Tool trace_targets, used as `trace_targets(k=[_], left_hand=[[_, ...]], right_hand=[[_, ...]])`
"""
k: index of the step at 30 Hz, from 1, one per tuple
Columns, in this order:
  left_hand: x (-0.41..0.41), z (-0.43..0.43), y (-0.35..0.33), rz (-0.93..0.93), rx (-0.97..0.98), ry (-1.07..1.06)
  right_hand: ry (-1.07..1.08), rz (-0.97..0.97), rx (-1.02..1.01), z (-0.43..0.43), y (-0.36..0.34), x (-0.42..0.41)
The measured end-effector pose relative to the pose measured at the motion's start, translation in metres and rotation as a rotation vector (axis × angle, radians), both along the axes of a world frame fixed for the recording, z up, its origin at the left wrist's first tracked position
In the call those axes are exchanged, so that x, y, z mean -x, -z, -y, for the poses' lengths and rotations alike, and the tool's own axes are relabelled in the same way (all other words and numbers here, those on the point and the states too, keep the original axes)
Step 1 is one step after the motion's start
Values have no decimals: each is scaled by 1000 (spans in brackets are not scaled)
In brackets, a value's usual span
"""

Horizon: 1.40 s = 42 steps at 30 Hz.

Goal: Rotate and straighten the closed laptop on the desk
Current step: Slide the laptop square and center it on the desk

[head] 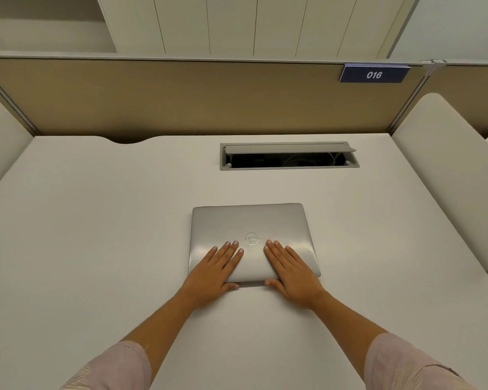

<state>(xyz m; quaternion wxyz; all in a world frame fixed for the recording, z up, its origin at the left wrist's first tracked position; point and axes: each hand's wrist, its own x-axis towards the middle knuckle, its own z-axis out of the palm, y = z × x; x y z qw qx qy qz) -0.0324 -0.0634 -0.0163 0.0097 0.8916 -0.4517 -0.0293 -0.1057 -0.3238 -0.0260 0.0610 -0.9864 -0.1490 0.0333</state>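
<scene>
A white desk (96,235) fills a study cubicle, closed in by a tan partition (181,99) at the back that carries a dark number plate (374,74). A cable hatch (289,156) with its flap propped up sits in the desk surface, well beyond the fingertips of both hands.

The closed silver laptop (251,223) lies flat on the desk directly under and ahead of the hands, its long axis running from the left hand across to the right. Its far edge looks close to parallel with the hatch and the partition, with perhaps a slight residual tilt; the wide lens makes that hard to judge.

The left hand (214,273) is spread flat, palm down, on the near left part of the lid, fingers extended and together, thumb tucked against the near edge. The right hand (292,273) mirrors it on the near right part, thumb also at the near edge. Neither hand is closed around anything; both press on the lid with the logo between their fingertips.

Both hands are equally near the laptop, one on each side of its middle. Any last turn would likely come from one palm pushing away while the other draws back. The job seems nearly finished.
</scene>
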Motion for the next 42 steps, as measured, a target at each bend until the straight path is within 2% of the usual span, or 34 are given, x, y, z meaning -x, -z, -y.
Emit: trace_targets(k=[27, 34, 42], left_hand=[[-21, 1, -1, -8, -29, 22], [-13, 2, 4, -66, -68, -78], [18, 7, 1, -29, 62, -212]], right_hand=[[8, -50, -2, 1, -5, -17], [24, -42, -15, -1, -4, -14], [122, -19, -66, -18, -2, 3]])
